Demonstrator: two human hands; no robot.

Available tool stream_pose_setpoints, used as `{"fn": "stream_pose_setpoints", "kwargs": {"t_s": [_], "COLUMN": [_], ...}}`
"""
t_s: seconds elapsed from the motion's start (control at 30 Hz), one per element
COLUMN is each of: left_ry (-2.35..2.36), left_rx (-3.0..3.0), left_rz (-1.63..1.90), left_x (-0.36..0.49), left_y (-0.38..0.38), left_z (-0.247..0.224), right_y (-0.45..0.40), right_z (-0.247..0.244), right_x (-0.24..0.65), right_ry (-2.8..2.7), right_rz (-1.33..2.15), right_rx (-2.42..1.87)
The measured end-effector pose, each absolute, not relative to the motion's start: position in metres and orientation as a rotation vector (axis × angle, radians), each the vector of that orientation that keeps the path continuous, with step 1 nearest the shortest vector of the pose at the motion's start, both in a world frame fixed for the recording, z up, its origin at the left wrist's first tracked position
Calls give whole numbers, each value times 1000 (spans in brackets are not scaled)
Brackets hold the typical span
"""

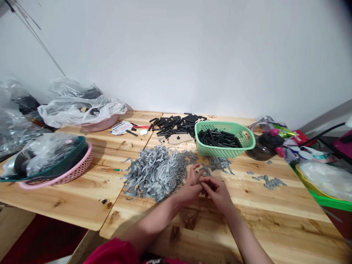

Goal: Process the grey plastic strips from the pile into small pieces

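Observation:
My left hand (pixel 193 183) and my right hand (pixel 216 189) meet over the front middle of the wooden table. Both have thumb and forefinger pinched together, fingertips nearly touching; a couple of left fingers are raised. Whatever sits in the pinch is too small and covered to make out. Just left of them lies a big heap of grey strips (pixel 154 172), curled and tangled, with smaller grey pieces along its right side. More grey strips (pixel 220 164) are spread beyond my fingers, in front of a green basket (pixel 225 150) that holds black tubes (pixel 217 138).
Behind the heap is a pile of black tubes (pixel 176 125). Grey pieces (pixel 271 182) lie to the right. A dark spray bottle (pixel 265 146) stands beside the basket. Pink baskets (pixel 88 161) with plastic bags are at left, near a printed card (pixel 121 128). A wall closes the back.

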State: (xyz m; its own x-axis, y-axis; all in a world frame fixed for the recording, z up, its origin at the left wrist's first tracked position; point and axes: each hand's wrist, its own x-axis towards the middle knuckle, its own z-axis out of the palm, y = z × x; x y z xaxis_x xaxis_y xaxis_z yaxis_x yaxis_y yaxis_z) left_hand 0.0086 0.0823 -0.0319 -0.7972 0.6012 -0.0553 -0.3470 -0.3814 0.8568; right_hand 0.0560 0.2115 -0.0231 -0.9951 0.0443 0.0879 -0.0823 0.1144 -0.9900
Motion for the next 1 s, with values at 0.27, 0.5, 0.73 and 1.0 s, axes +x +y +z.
{"fn": "stream_pose_setpoints", "kwargs": {"t_s": [0.27,0.5,0.73,1.0], "left_ry": [1464,1408,1454,1507], "left_rx": [166,173,255,284], "left_rz": [2209,2326,2260,2291], "left_x": [-2,-7,-6,-7], "left_y": [77,74,70,71], "left_z": [-24,-22,-19,-16], "right_y": [212,215,224,220], "right_z": [-29,-30,-25,-27], "right_x": [61,65,66,60], "right_ry": [-1979,-2058,-2113,-2028], "right_rz": [1898,1885,1891,2109], "right_rx": [-173,-6,168,-14]}}
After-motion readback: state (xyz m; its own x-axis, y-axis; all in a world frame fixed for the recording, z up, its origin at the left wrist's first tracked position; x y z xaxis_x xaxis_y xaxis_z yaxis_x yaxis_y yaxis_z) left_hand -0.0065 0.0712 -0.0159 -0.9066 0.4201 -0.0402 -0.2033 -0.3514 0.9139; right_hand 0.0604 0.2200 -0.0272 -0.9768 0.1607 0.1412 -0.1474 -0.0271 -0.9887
